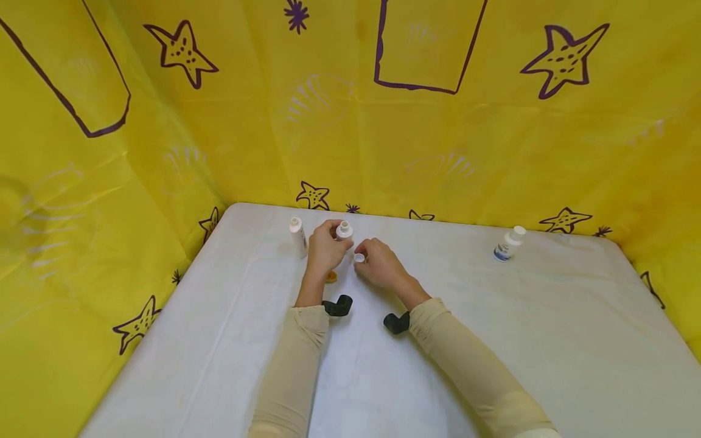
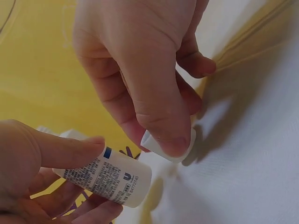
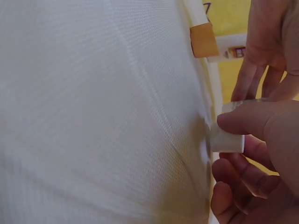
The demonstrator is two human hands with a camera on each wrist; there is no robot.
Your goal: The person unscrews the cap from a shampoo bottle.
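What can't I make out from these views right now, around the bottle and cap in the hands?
- Small bottle label: print too small in the left wrist view; the left hand covers it in the head view.
- Cap inside: right hand fingers hide it.
- Orange thing: mostly behind the left hand, cut off in the right wrist view.
- Far bottle label: too small.

Uncapped white bottle point(image 1: 344, 230), loose cap point(image 1: 359, 258)

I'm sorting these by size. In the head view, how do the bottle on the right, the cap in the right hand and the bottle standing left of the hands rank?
Largest to smallest:
1. standing bottle
2. right bottle, nearly alike, so unsure
3. cap, clearly smallest
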